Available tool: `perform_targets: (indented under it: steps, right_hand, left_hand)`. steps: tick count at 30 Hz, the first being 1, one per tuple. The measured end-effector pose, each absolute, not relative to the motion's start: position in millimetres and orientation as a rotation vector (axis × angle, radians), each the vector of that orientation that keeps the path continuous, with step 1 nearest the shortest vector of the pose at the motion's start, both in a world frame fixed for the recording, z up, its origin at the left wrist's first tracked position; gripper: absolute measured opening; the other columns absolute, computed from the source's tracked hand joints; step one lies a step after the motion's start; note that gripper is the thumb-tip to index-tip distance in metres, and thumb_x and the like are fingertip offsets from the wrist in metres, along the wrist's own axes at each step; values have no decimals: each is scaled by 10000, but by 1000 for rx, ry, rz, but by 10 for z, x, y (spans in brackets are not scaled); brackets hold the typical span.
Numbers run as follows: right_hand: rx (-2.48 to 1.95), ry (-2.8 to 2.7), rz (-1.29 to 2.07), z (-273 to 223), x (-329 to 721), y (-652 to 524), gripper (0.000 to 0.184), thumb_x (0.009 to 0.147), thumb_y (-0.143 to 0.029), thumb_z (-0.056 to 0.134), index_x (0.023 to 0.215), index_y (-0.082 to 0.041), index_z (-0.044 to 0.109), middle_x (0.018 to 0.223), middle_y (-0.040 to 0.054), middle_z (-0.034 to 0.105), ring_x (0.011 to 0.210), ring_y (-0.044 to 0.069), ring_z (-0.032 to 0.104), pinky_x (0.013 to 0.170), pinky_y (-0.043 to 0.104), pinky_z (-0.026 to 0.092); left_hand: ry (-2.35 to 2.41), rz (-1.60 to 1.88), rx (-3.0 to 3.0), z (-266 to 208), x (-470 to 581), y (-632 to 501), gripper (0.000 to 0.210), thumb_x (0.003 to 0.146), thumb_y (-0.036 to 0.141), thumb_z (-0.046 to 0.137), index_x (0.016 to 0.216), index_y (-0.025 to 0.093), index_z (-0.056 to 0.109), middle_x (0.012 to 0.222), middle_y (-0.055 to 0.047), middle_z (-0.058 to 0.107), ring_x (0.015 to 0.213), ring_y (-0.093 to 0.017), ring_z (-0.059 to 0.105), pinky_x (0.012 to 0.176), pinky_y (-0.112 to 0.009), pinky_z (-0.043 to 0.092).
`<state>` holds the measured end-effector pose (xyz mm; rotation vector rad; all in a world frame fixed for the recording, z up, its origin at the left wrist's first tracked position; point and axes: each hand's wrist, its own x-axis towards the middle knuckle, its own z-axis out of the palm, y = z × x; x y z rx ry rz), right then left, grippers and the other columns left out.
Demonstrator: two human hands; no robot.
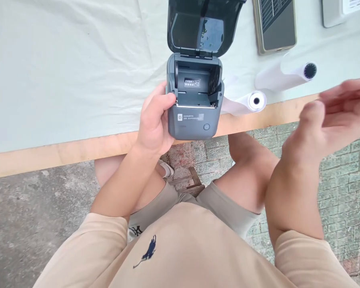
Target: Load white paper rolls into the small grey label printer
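My left hand point(157, 118) grips a dark grey portable label printer point(187, 122) by its left side, thumb on the top edge. The printer's dark see-through lid point(195, 34) is swung up, and no roll shows in its paper bay. A power button and small white print mark its front. To the right, my right hand point(339, 112) is raised with its fingers stretched out, holding nothing. Between the hands lie two white paper rolls on the table: a nearer roll point(249, 103) with a small dark core, and a farther roll point(285, 77) with a wider black core.
A phone point(279, 34) in a clear case lies at the back right of the cloth-covered table point(63, 72). A white and grey device point(336, 14) is partly in view at the top right corner. The table's wooden edge point(63, 154) runs above my legs.
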<state>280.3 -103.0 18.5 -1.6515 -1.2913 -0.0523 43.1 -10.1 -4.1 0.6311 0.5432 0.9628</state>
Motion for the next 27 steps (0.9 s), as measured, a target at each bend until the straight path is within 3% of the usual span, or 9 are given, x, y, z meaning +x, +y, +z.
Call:
perform_targets:
  steps: [5,8,11,13,15,16,18,22,27]
  right_hand:
    - [-1817,-1248,255,13,3161,-816,612,663,-112,591,1234,-259,424,1221,19,539,1021,156,581,767,317,451]
    - [-1804,-1232,211,-30,3208,-704,413,713,-149,600,1113,-207,515,1069,38,593,959,159,602,805,345,468]
    - [-1704,-1249,132,131,3065,-733,244,784,-249,621,1027,-240,604,1008,23,568,970,170,607,834,358,492]
    - [-1573,-1350,227,345,2885,-800,293,826,-367,621,1109,-294,631,1001,13,585,1015,199,616,846,375,506]
    - [-1467,-1456,485,580,2670,-838,389,826,-486,612,1174,-315,637,967,25,625,967,233,638,752,388,528]
    - [-1414,-1615,710,683,2561,-829,435,792,-464,665,1206,-336,624,964,17,652,911,228,648,714,384,531]
    - [-1377,-1997,813,828,2360,-750,430,826,-350,657,1248,-374,582,982,-21,663,841,166,640,709,337,521]
    - [-1634,-2340,311,882,2091,-477,352,868,-445,574,1145,-231,607,929,32,671,793,189,621,650,364,437]
    - [-2052,-2386,176,824,1982,-277,322,836,-459,576,1082,-252,593,906,56,657,874,302,623,741,447,393]
  left_hand:
    - [519,953,629,-65,428,-92,204,815,339,523,927,195,616,958,-65,672,1040,-228,648,822,-357,557]
    - [497,961,634,-68,429,-87,180,820,327,519,904,197,611,954,-63,674,1027,-216,645,809,-345,550]
    - [500,957,637,-63,426,-86,180,817,327,531,908,194,609,936,-56,673,975,-208,657,779,-325,542]
    - [520,948,639,-58,423,-88,240,818,340,529,972,174,607,952,-61,668,917,-203,662,738,-319,534]
    - [533,930,652,-52,421,-93,267,816,345,535,1007,169,595,940,-60,662,839,-181,653,674,-294,515]
    - [536,919,659,-50,422,-96,261,815,341,545,1010,174,589,919,-54,656,804,-167,643,646,-277,503]
    - [534,910,672,-49,428,-109,248,806,320,581,1015,186,581,870,-33,636,765,-143,627,627,-251,487]
    - [561,982,703,-58,446,-149,241,786,292,629,1007,199,603,777,2,582,811,-128,620,677,-219,483]
    - [605,936,735,-69,445,-165,318,749,354,679,1022,213,600,900,-23,632,936,-184,643,723,-248,500]
